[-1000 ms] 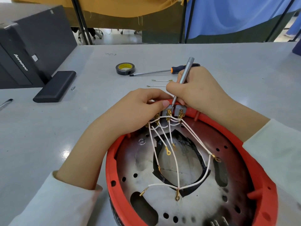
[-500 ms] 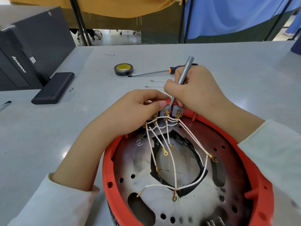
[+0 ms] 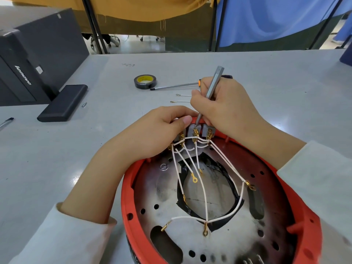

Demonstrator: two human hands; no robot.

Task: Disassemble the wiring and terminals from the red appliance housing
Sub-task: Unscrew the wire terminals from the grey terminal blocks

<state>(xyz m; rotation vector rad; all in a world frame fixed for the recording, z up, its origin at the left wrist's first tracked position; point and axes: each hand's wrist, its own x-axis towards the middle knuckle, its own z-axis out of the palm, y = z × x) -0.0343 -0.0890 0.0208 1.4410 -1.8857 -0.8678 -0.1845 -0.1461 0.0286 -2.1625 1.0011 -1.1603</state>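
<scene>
The round red appliance housing (image 3: 127, 195) lies open side up in front of me, with a perforated metal plate inside. Several white wires (image 3: 203, 189) with brass ring and spade terminals fan across the plate from grey switch blocks (image 3: 191, 130) at the far rim. My left hand (image 3: 152, 134) grips the left switch blocks, thumb on top. My right hand (image 3: 221, 109) holds a slim grey metal screwdriver (image 3: 214, 86) like a pen, its tip on the brass terminal of the middle block.
Two loose white wires (image 3: 181, 101) lie on the grey table beyond my hands. Farther back are a roll of black tape (image 3: 145, 81) and an orange-handled screwdriver (image 3: 175, 86). A black power bank (image 3: 62, 105) and a black computer case (image 3: 32, 54) stand at the left.
The view has shifted slightly; both hands stay at the switch blocks with the screwdriver tip on the middle terminal. Nothing has come free.
</scene>
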